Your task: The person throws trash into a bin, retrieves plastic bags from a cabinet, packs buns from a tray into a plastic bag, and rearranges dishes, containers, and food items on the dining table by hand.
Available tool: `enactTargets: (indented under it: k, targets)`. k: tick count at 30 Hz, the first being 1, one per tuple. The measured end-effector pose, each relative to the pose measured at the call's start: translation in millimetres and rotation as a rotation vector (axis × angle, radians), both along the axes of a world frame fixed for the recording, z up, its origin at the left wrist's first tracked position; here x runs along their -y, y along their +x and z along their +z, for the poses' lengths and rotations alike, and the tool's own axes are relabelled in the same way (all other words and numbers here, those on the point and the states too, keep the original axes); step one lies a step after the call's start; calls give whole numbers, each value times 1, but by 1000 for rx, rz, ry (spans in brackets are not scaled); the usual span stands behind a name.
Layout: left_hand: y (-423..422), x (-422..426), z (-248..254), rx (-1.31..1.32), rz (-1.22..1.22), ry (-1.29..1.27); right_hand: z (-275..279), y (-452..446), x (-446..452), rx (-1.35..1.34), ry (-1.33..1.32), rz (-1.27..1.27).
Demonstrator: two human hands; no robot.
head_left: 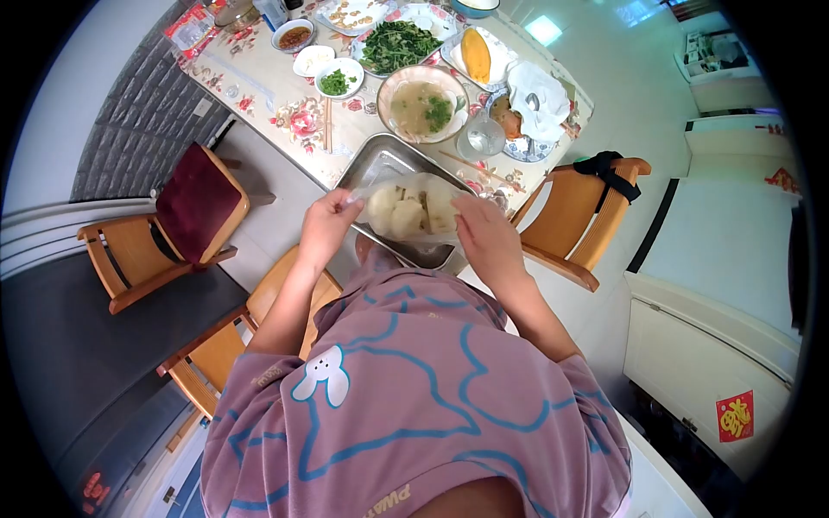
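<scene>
A clear plastic bag (pixel 442 192) with several pale, rounded pieces of food (pixel 406 212) in it is stretched between my hands. They look like steamed buns, though the plastic blurs them. My left hand (pixel 326 228) pinches the bag's left end between thumb and fingers. On the other side, the fingers of my right hand (pixel 489 238) are closed on its right edge. Below the bag lies a rectangular metal tray (pixel 380 154), partly hidden by the bag and my hands, at the near edge of the table.
Beyond the tray stand a bowl of soup (pixel 423 104), a glass (pixel 481 138), a plate of greens (pixel 399 47) and a small bowl of chopped green onion (pixel 338 79). Chopsticks (pixel 328 125) lie left of the soup. Wooden chairs (pixel 574 220) flank me.
</scene>
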State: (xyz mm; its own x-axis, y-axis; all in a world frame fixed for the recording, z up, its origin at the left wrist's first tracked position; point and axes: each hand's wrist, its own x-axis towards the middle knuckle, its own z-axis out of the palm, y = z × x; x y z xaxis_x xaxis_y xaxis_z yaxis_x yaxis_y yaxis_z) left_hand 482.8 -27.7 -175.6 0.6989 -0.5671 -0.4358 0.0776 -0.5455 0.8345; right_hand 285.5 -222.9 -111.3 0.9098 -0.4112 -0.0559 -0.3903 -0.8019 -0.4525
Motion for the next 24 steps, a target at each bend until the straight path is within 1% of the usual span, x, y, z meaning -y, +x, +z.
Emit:
enactTargets:
  k: [1,2,3,4,5,6,7,9,10,12,13,14,15,16,17,19,21,22,23,24]
  targets:
    - [-1,-4,-2,4,2,-4,4,0,2,260,-146,-10]
    - [-3,-8,3,75,8,-4,18,5,5,235,-301,-43]
    - [-6,-12,6,147,15,-2,6,4,6,238,-303,-39]
    - [-9,-14,3,151,19,-6,-16,1,7,131,-131,-255]
    - [-14,-15,0,78,48,-54,-26,1,9,22,45,-468]
    - [-16,-14,-3,5,76,-102,-30,-2,17,-97,377,-486]
    - [-17,-12,-4,8,81,-107,-33,-4,18,-94,373,-481]
    - [-18,-5,5,-216,269,-286,-27,-8,10,0,744,-390]
    - [-15,0,13,-214,272,-288,-14,-9,2,122,721,-387]
    - [-5,13,26,-123,179,-577,20,-9,-4,134,681,-385]
    - [-3,21,26,-124,180,-577,27,-10,-6,149,640,-385]
    - [-1,31,26,-195,49,-665,26,-11,-4,149,638,-380]
    - [0,40,27,-260,-82,-753,23,-13,-1,99,551,-389]
    - [-2,48,14,-373,-118,-750,21,-13,1,51,465,-395]
    - [-4,56,-4,-481,-155,-747,19,-12,-2,59,463,-379]
    - [-15,68,-15,-496,-237,-658,15,-10,-11,177,354,-237]
    - [-23,71,2,-329,-375,-336,4,0,-9,194,313,-179]
    - [-24,72,8,-314,-367,-339,0,8,-7,241,277,-147]
    - [-23,73,13,-114,-581,-269,-3,17,-6,289,240,-116]
    - [-23,74,17,87,-789,-189,-5,25,-7,277,232,-69]
